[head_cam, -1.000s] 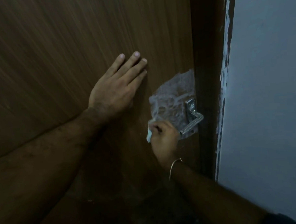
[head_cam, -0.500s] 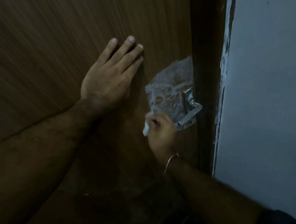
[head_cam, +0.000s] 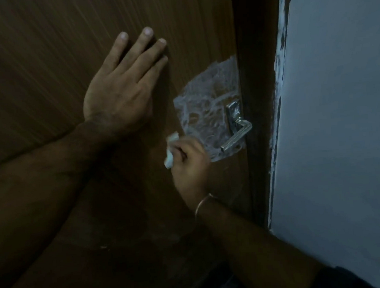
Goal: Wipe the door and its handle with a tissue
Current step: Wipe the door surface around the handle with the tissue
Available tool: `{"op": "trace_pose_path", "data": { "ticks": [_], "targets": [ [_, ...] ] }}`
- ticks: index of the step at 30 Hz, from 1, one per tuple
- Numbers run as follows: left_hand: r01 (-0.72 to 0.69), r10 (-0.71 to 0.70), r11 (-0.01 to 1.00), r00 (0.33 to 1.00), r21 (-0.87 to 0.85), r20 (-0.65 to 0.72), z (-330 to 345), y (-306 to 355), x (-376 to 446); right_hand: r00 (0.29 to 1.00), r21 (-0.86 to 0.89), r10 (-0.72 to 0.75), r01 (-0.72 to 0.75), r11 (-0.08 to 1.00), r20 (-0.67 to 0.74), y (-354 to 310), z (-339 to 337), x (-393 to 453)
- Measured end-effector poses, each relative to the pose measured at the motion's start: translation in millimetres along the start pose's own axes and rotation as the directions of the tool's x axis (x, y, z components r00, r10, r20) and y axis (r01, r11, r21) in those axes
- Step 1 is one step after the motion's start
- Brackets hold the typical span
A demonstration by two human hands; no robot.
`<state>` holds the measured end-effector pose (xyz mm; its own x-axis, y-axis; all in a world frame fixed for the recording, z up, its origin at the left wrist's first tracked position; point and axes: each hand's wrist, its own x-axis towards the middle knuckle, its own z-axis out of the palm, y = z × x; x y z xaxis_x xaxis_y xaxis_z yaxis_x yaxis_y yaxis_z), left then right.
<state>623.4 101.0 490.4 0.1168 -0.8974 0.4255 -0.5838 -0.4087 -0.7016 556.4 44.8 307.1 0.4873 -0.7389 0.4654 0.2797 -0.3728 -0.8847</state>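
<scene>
Tissue was pinched, wadded, in right hand grip, low beside handle; judged soft, light, tear-prone, best held bunched. Left hand was laid flat, fingers straight, on door. Whitish smear, possibly foam, was seen around handle.

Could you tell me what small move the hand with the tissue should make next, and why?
Probably sweep the right hand up and rightward, so the tissue it grips crosses the white smeared patch toward the metal lever handle. The tissue sits at the patch's lower left edge, and the left hand lies flat on the door.
</scene>
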Motion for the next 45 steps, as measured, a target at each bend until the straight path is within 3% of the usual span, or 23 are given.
{"op": "trace_pose_path", "data": {
  "ticks": [2,4,6,8,10,12,15,17,20,22,26,27,30,31,35,40,44,45],
  "targets": [
    [0.027,-0.027,1.0,1.0,-0.005,-0.014,2.5,3.5,-1.6,0.992,0.048,-0.125,0.126,0.991,-0.024,-18.2,3.6,16.3],
    [0.073,-0.073,0.997,0.997,-0.009,-0.04,6.2,11.1,-7.8,0.991,0.023,-0.129,0.13,0.991,-0.026,-5.3,4.4,9.1],
    [0.153,-0.153,0.988,0.985,-0.009,-0.079,12.7,23.5,-17.9,0.997,-0.037,0.071,-0.07,0.997,0.007,35.3,-2.0,-15.0],
    [0.22,-0.22,0.975,0.972,-0.005,-0.084,21.7,39.8,-32.3,0.942,-0.107,0.334,-0.334,0.937,-0.015,73.5,-10.7,-37.4],
    [0.279,-0.279,0.96,0.957,-0.016,-0.084,31.9,57.1,-43.6,0.882,-0.086,0.466,-0.47,0.878,-0.065,81.6,-14.3,-35.6],
    [0.325,-0.325,0.946,0.941,-0.018,-0.089,40.6,70.6,-49.9,0.9,-0.008,0.43,-0.431,0.902,-0.077,62.2,-9.8,-19.7],
    [0.383,-0.384,0.923,0.92,-0.03,-0.082,49.8,83.7,-53.9,0.97,0.087,0.229,-0.222,0.971,-0.084,36.5,-3.0,-7.6],
    [0.411,-0.412,0.911,0.907,-0.035,-0.081,52.5,89.3,-53.5,0.957,0.087,0.265,-0.256,0.963,-0.116,47.0,-1.6,-10.7],
    [0.434,-0.434,0.901,0.896,-0.027,-0.096,57.0,94.9,-55.6,0.834,0.142,0.512,-0.492,0.859,-0.205,82.0,-7.8,-14.2],
    [0.44,-0.439,0.898,0.893,-0.012,-0.1,60.2,100.3,-57.3,0.773,0.181,0.589,-0.56,0.808,-0.236,90.9,-10.9,-12.0],
    [0.458,-0.456,0.889,0.885,0.006,-0.09,65.0,107.0,-57.9,0.821,0.251,0.561,-0.524,0.814,-0.105,69.3,2.4,-15.1],
    [0.46,-0.458,0.888,0.885,0.001,-0.081,65.0,107.0,-58.4,0.792,0.284,0.597,-0.547,0.787,-0.127,70.5,0.7,-11.7],
    [0.44,-0.44,0.898,0.895,-0.01,-0.071,63.9,105.5,-60.1,0.595,0.389,0.765,-0.662,0.641,-0.246,91.2,-17.7,12.0],
    [0.432,-0.432,0.902,0.899,-0.013,-0.075,63.8,105.8,-60.3,0.563,0.388,0.784,-0.683,0.619,-0.26,97.0,-21.4,14.8],
    [0.441,-0.441,0.897,0.894,-0.016,-0.084,66.1,105.3,-61.6,0.628,0.369,0.768,-0.689,0.624,-0.124,80.8,-7.4,2.5],
    [0.432,-0.432,0.902,0.898,-0.021,-0.086,66.8,107.3,-61.7,0.46,0.493,0.822,-0.658,0.569,-0.335,98.9,-32.6,41.8],
    [0.454,-0.455,0.891,0.887,-0.026,-0.082,66.9,111.2,-62.7,0.572,0.401,0.801,-0.701,0.589,-0.177,88.6,-27.7,14.5],
    [0.457,-0.458,0.889,0.885,-0.03,-0.08,67.5,111.0,-63.3,0.57,0.405,0.805,-0.705,0.582,-0.165,91.4,-27.1,16.5]
  ]
}}
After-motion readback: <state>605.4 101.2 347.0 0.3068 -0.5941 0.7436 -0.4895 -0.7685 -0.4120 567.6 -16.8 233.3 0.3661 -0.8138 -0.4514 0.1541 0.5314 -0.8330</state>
